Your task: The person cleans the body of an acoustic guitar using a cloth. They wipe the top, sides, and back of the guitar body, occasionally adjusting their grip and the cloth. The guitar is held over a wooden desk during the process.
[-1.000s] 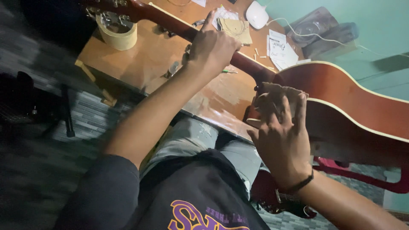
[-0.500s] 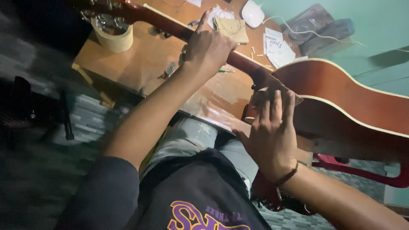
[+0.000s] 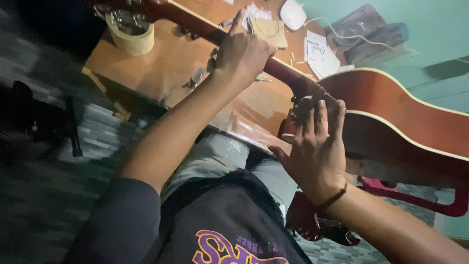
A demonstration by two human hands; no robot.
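My right hand (image 3: 315,149) lies flat, fingers spread and unclenched, against the side of the red-brown acoustic guitar (image 3: 405,122) where the neck joins the body, above my lap. Farther out my left hand (image 3: 244,51) is wrapped around the guitar's neck (image 3: 195,25) over the wooden table (image 3: 161,73), beyond which sit a masking tape roll (image 3: 131,36) and a white computer mouse (image 3: 293,13).
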